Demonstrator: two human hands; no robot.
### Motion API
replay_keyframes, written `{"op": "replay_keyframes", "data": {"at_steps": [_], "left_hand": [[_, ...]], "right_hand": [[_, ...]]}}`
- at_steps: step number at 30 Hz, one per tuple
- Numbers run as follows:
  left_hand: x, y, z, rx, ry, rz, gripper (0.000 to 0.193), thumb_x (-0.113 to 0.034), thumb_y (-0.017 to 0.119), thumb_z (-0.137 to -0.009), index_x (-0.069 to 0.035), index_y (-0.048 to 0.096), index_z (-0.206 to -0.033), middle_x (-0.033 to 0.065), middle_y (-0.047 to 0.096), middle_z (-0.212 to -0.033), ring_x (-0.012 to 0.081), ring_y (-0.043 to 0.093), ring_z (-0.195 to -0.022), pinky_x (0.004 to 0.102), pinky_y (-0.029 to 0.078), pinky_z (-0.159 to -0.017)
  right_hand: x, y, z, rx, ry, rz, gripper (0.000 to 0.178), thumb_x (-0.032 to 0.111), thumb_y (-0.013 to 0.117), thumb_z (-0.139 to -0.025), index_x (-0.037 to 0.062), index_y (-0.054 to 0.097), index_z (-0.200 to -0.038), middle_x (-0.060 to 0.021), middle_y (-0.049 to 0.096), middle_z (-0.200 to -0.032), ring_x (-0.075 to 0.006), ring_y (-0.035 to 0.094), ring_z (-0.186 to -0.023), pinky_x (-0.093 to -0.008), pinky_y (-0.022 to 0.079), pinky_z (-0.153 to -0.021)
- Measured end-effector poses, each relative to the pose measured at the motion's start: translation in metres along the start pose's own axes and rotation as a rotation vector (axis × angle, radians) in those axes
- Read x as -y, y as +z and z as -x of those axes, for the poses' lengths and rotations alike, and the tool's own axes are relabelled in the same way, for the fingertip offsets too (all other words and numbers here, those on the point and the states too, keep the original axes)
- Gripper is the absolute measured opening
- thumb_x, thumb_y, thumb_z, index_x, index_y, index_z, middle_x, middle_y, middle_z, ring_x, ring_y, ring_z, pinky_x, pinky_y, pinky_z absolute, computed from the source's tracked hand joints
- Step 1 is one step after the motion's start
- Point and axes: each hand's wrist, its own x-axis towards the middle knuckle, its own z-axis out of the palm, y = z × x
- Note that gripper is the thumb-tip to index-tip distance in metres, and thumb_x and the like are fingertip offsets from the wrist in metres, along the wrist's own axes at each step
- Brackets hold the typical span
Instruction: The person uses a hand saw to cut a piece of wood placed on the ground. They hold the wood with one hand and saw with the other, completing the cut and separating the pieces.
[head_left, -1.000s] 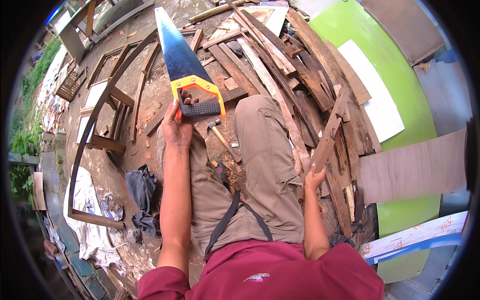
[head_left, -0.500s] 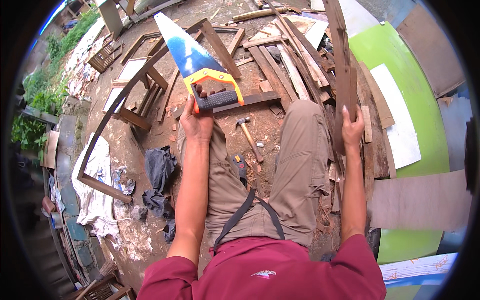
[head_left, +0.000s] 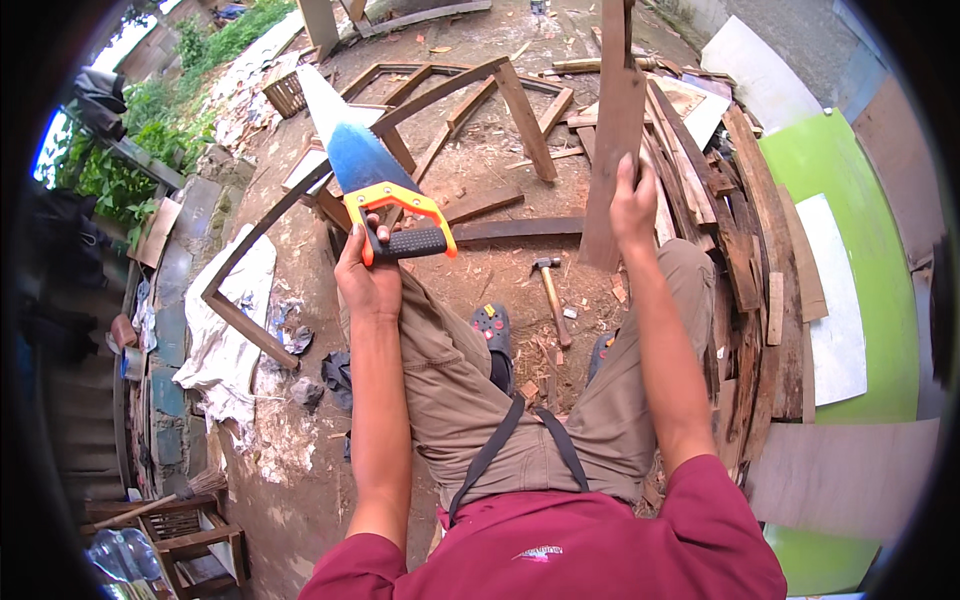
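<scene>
My left hand (head_left: pixel 370 278) is closed round the handle of a hand saw (head_left: pixel 372 160) with a blue and silver blade and an orange and black grip. Its blade points up and away to the far left. In my right hand (head_left: pixel 634 205) is a long brown wooden plank (head_left: pixel 611 130), held upright in front of my right knee; my fingers wrap its right edge. A claw hammer (head_left: pixel 552 300) with a wooden handle lies on the ground between my feet.
A curved wooden frame (head_left: pixel 262 226) stands at the left, beyond it a slatted piece. Scrap planks (head_left: pixel 745 250) pile up on the right beside a green sheet (head_left: pixel 850 230). A white cloth (head_left: pixel 232 330) lies at the left. One wooden beam (head_left: pixel 520 229) crosses the ground ahead.
My right hand has brought the plank leftward, from beside the pile to in front of my knee. The saw stays in my left hand, a little lower and farther left in view.
</scene>
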Motion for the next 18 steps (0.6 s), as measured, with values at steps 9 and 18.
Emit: {"op": "replay_keyframes", "data": {"at_steps": [9,18], "left_hand": [[0.001,-0.013,-0.007,-0.079,-0.101,-0.385,0.020,-0.010,0.055,-0.100,0.004,0.056,-0.114,0.0101,0.063,-0.097,0.0160,0.057,-0.077,0.0312,0.050,-0.078],[0.003,-0.037,0.013,-0.162,-0.352,-0.221,0.021,-0.010,0.056,-0.100,0.007,0.057,-0.113,0.0111,0.063,-0.099,0.0170,0.056,-0.077,0.0335,0.050,-0.079]], "right_hand": [[-0.160,0.016,0.021,0.048,0.494,0.451,0.074,0.059,0.051,-0.098,-0.0134,0.064,-0.103,-0.0381,0.065,-0.106,-0.0499,0.063,-0.108,-0.0533,0.047,-0.092],[-0.254,-0.063,-0.015,0.057,0.190,0.527,0.057,0.049,0.056,-0.098,-0.0053,0.066,-0.112,-0.0326,0.068,-0.102,-0.0479,0.065,-0.104,-0.0486,0.050,-0.089]]}}
